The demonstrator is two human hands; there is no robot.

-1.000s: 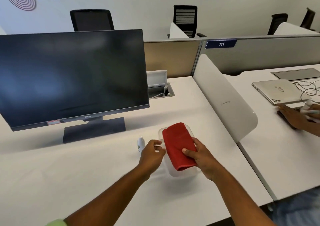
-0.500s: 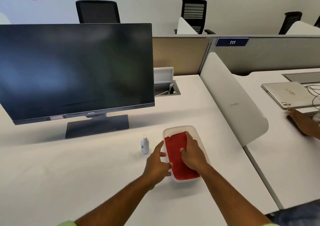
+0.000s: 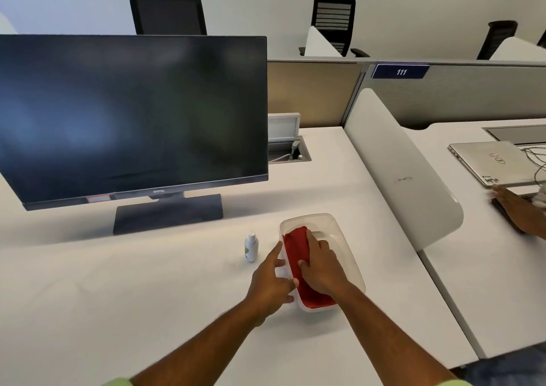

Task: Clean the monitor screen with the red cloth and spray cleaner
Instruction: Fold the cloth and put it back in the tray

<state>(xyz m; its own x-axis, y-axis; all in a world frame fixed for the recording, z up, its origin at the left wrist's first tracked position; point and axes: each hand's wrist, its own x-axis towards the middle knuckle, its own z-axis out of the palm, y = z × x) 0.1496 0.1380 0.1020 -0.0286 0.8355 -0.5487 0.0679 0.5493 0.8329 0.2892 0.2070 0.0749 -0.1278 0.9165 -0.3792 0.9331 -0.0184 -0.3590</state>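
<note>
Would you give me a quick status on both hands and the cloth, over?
Right hand flat on red cloth inside clear container. Left hand open against container's side. Spray bottle upright, untouched. Nothing blocking monitor.

cloth (image 3: 298, 252) in container (image 3: 348, 255), bottle (image 3: 251, 247) left, monitor (image 3: 133, 116) behind

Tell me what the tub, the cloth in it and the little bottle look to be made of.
Tub: clear, slightly frosted plastic; the desk shows through its walls.
Red cloth: soft matte fabric, possibly microfibre; it folds and creases.
Spray bottle: white opaque plastic, smooth, with a green-marked label.
</note>
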